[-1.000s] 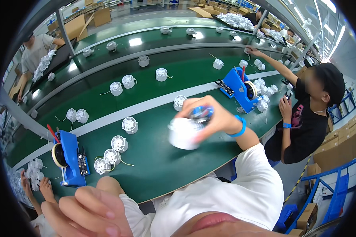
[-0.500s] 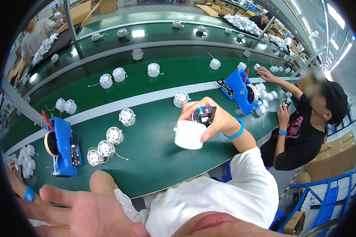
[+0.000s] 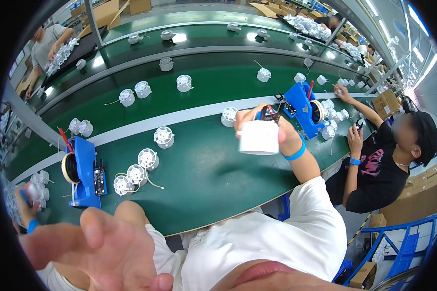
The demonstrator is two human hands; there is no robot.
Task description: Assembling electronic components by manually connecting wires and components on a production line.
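My right hand (image 3: 284, 138), with a blue band at the wrist, grips a white round plastic housing (image 3: 259, 138) above the green bench. A small dark circuit board with wires (image 3: 271, 114) shows at the housing's far edge, by my fingers; whether it is attached cannot be told. Close to the camera at the lower left, my left hand (image 3: 111, 252) is raised with its fingers apart and slightly bent, holding nothing. Between the hands, white fan-like housings (image 3: 148, 159) with pale wires lie on the bench. Another housing (image 3: 229, 116) sits just beyond my right hand.
Blue stands (image 3: 85, 169) with spools and red-handled tools are at left and right. Beyond a pale rail, more housings (image 3: 184, 83) rest on the green belt (image 3: 213, 92). A co-worker in black (image 3: 374, 165) sits at the right; another person's hand (image 3: 28, 206) works at the far left.
My right hand has carried the white housing right and slightly away, its face tilting. The left hand's fingers have bent and lifted a little. The whole view has shifted slightly.
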